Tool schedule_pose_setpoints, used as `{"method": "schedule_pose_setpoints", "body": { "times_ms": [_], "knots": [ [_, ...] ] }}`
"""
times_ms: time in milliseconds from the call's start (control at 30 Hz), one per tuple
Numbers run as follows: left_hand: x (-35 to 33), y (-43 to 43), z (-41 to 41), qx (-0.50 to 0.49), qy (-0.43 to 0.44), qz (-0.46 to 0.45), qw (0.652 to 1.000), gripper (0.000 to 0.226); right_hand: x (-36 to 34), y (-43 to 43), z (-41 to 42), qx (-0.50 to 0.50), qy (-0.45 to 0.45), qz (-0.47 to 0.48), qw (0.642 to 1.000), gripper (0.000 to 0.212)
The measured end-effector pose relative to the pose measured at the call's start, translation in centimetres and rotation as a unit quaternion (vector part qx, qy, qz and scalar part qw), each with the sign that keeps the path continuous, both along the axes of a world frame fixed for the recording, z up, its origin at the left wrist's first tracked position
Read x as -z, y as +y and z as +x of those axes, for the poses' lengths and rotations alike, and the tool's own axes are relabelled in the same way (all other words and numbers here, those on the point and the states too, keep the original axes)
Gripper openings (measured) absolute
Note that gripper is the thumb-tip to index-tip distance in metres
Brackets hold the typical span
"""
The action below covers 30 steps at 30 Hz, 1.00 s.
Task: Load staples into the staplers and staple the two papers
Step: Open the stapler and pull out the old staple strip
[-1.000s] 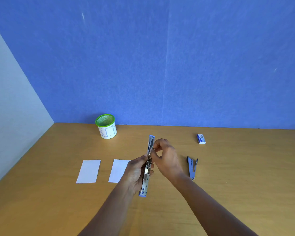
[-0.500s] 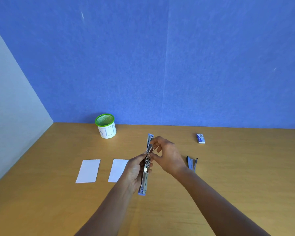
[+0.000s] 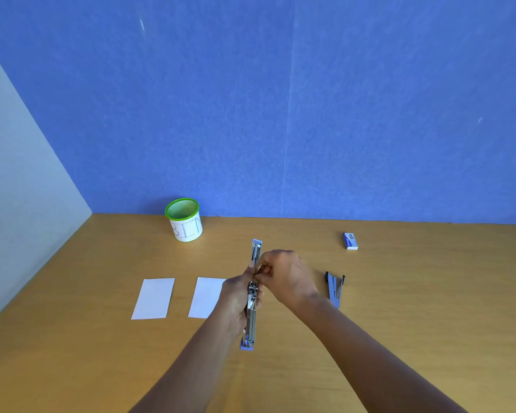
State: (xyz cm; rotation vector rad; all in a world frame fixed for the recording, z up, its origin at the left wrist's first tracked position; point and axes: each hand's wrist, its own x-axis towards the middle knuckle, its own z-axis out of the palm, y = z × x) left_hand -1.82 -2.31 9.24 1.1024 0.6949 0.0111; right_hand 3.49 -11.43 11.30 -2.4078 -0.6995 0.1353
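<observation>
White rectangular paper (image 3: pixel 153 298) lying flat on the tan wooden counter (image 3: pixel 414 323), second white paper (image 3: pixel 206 296) lying just beside it, green-rimmed mesh cup (image 3: pixel 185 220) standing behind, left hand (image 3: pixel 236 296) gripping the silver and blue metal stapler (image 3: pixel 251 320) swung open above the counter, right hand (image 3: pixel 286 277) pinching at its middle, grey-blue second stapler (image 3: pixel 334 289) lying nearby on the counter, small blue and white staple box (image 3: pixel 350 241) sitting farther back.

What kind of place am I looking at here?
Probably an office desk in a partitioned cubicle or study booth: a wooden desktop closed in by a blue partition wall, with a green-rimmed mesh bin, a small staple box and a stapler lying on it.
</observation>
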Motion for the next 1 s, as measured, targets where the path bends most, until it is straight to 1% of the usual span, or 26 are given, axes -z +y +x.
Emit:
{"method": "schedule_pose_setpoints", "body": {
  "times_ms": [100,233,367,700,1000],
  "knots": [
    [0.0,-0.1,0.1,-0.020,-0.003,0.009,1.000,0.035,0.3,0.1,-0.3,0.007,-0.008,0.016,1.000,0.009],
    [0.1,-0.2,0.2,-0.037,0.003,0.025,0.999,0.035,0.5,0.2,-0.6,0.018,-0.024,0.013,0.999,0.008],
    [0.4,-0.1,0.4,-0.051,0.003,0.042,0.998,0.036,0.7,0.3,-1.0,0.025,-0.035,0.012,0.999,0.012],
    [0.7,0.1,0.9,-0.062,0.005,0.063,0.996,0.040,0.9,0.6,-1.6,0.037,-0.043,0.019,0.998,0.015],
    [0.8,-0.1,0.9,-0.068,0.027,0.066,0.995,0.036,1.3,0.5,-2.2,0.040,-0.059,0.023,0.997,0.018]
  ]
}}
